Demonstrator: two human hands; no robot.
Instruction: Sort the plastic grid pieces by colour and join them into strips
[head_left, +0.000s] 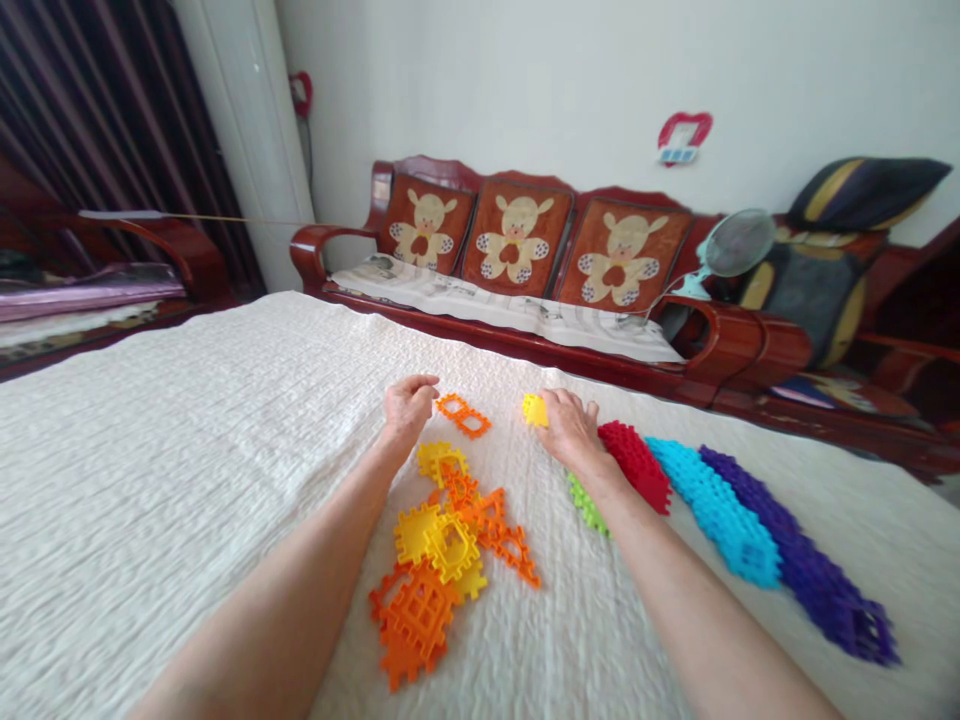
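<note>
My right hand (pixel 571 425) is closed on a yellow interlocking building piece (pixel 534 410), just above or on the white quilted cover (pixel 225 440). My left hand (pixel 409 408) has its fingers curled, close beside an orange double-window piece (pixel 463 415); what is between the fingers is hidden. Between my forearms lies a loose pile of yellow pieces (pixel 452 546) and orange pieces (pixel 420 610) with notched edges. Green pieces (pixel 587 505) are partly covered by my right forearm.
Right of my right arm run rows of red pieces (pixel 636 468), light blue pieces (pixel 716 510) and purple pieces (pixel 802 560). Beyond the cover's far edge stands a wooden sofa (pixel 495 325) with bear cushions (pixel 514 240). A small fan (pixel 739 245) is at its right end.
</note>
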